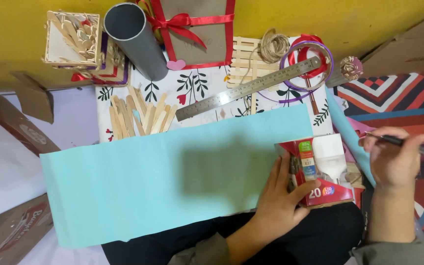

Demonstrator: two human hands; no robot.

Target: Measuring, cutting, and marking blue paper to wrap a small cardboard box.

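L hand (279,196) grips a red light-bulb box (316,171), pressing it onto the right end of a light-blue paper sheet (148,176) across the person's lap. R hand (392,159) is closed round a pen (408,145), just right of the box. Steel ruler (249,88) & craft sticks (141,115) lie beyond the sheet, w/ a grey tube (136,39) further back.

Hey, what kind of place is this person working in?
Probably a home craft corner on the floor: wooden craft sticks, a metal ruler, twine and a light blue paper sheet lie spread about.
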